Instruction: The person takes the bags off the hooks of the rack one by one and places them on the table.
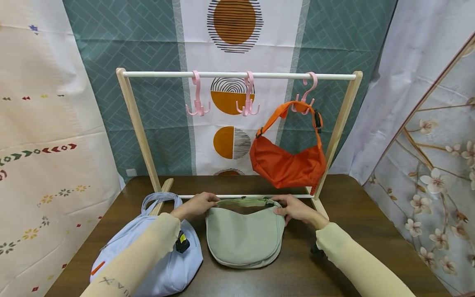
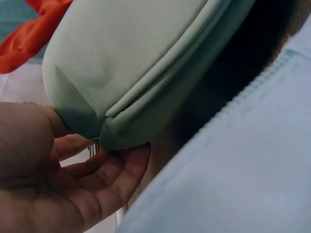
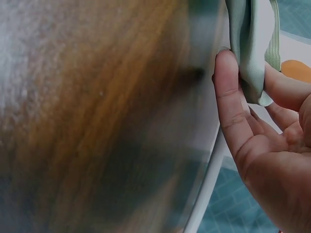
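Note:
A sage-green shoulder bag is held by both upper corners at the middle of the table, its curved bottom toward me and its top edge gaping a little. My left hand grips the left corner; in the left wrist view its fingers curl against the tip of the bag. On the opposite side, my right hand pinches the right corner between thumb and fingers. The right wrist view has that bag corner between the thumb and a nearly straight finger. A green strap runs along the bag's top.
Behind stands a wooden rack with a white top rail. Pink hooks hang from it, and an orange bag hangs on the right one. A light-blue bag lies on the table under my left forearm.

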`<state>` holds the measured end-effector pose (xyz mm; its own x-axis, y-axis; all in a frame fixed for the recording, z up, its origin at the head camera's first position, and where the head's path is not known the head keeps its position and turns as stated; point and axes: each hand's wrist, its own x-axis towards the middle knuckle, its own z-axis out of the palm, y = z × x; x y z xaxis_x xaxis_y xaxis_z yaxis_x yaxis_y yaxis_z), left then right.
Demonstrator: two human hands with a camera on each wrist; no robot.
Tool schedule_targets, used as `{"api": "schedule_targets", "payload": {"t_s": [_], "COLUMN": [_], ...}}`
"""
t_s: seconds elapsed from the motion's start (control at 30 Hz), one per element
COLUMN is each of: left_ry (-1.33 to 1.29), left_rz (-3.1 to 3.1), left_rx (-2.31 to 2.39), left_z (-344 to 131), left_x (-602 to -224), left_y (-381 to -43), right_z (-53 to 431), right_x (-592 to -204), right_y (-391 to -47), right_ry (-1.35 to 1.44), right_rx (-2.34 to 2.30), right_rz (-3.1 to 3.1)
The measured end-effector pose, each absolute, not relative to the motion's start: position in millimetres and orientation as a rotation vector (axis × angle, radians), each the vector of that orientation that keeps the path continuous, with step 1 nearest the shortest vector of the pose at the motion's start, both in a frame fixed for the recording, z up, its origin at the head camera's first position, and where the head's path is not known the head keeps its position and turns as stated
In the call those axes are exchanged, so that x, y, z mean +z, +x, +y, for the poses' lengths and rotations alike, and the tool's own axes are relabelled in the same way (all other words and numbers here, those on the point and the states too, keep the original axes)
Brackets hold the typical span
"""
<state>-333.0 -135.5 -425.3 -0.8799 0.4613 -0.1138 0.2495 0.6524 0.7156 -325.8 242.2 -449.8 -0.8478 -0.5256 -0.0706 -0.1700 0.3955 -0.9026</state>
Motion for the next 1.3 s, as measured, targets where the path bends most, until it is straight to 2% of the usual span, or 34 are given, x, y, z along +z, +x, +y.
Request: {"api": "schedule_targets", "payload": {"t_s": [0.63,1.3], "left_ry": [0.401,0.415], "left_rz": [2.549,2.574], "left_rx": [1.070,1.006], "left_z": [-126.6,-124.1], "left_x": [-429.8,-433.6], "left_y": [-332.0,-336.8], "right_z": [231.3,232.1], "right_x": [-461.8,-463.7], "right_y": [-326.8,-328.9], "right_ry": [-0.550,-0.563], "right_rx": [-1.288,-1.214], "right_rz": [2.489,2.529]}}
